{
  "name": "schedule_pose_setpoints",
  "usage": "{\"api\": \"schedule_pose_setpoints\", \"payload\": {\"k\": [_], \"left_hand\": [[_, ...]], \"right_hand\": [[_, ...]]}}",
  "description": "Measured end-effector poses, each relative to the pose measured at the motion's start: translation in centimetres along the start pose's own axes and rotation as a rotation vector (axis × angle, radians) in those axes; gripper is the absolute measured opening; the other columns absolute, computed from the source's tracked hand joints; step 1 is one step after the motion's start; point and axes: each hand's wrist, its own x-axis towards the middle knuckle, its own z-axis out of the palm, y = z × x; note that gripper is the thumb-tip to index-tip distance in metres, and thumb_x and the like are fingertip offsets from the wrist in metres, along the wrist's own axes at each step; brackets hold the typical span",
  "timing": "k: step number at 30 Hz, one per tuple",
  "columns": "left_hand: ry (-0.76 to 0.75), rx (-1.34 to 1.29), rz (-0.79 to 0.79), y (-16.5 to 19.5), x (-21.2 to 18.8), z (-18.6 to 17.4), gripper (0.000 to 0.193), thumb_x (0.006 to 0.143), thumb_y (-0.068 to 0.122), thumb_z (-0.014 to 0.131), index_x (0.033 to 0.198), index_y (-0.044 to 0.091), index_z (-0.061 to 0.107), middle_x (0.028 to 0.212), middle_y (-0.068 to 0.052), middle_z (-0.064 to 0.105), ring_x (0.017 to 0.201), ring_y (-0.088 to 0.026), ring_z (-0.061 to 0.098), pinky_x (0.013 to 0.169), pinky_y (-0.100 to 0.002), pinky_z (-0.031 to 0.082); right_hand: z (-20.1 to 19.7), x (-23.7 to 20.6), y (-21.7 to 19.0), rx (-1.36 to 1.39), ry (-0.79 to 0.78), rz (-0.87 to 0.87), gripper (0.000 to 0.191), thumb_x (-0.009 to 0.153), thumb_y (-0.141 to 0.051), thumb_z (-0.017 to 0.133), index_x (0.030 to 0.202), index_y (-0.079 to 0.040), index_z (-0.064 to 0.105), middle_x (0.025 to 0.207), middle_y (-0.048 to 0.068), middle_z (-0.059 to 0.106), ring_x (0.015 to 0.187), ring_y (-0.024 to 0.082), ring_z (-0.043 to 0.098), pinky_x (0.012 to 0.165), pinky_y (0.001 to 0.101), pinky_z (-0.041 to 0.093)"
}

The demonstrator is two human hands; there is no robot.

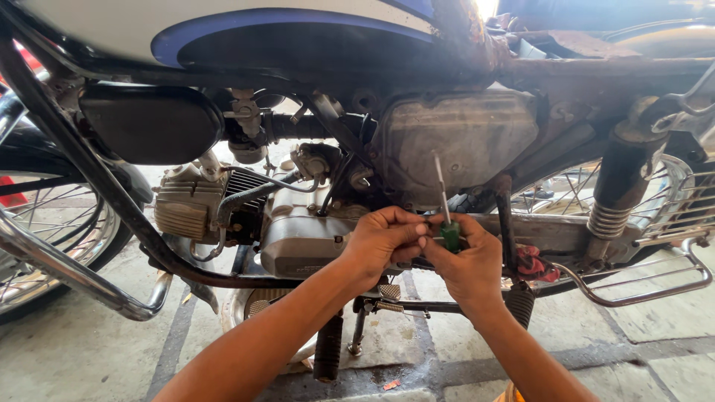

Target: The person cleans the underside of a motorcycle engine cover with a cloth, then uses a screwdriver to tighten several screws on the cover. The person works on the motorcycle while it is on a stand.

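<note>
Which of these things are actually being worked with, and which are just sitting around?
In hand:
- green-handled screwdriver, held by the right hand
- left hand, fingertips at the handle
- engine case behind the hands

Lying about:
- front wheel
- footpeg
- rear shock spring

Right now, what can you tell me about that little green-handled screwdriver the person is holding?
The screwdriver is small, with a translucent green handle and a thin, bare metal shaft. It stands nearly upright, tilted slightly left, tip pointing up toward the dull grey side cover of the motorcycle without touching it. The right hand grips the handle, hiding most of it; the left hand presses its fingertips against the right hand beside the handle. The tip's shape is too small to tell.
</note>
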Motion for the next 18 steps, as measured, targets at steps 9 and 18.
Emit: {"api": "schedule_pose_setpoints", "payload": {"k": [9, 18], "left_hand": [[-0.032, -0.015, -0.092, 0.2, 0.2, 0.0, 0.010, 0.097, 0.011, 0.066, 0.102, 0.004, 0.068, 0.094, -0.005, 0.073, 0.084, -0.011, 0.074, 0.076, -0.022, 0.064], [0.050, 0.105, -0.031, 0.7, -0.6, 0.9, 0.008, 0.098, 0.006, 0.065, 0.105, 0.001, 0.066, 0.100, -0.010, 0.074, 0.086, -0.013, 0.074, 0.080, -0.025, 0.065]], "right_hand": [[0.3, 0.3, -1.4, -0.131, 0.113, 0.127, 0.014, 0.083, -0.007, 0.081, 0.095, -0.001, 0.075, 0.065, -0.002, 0.062, 0.051, 0.003, 0.051, 0.044, 0.0200, 0.037], [0.3, 0.0, -2.2, -0.344, 0.088, 0.154, 0.013, 0.084, -0.008, 0.078, 0.096, -0.003, 0.077, 0.062, 0.001, 0.063, 0.050, 0.005, 0.052, 0.043, 0.0227, 0.038]]}}
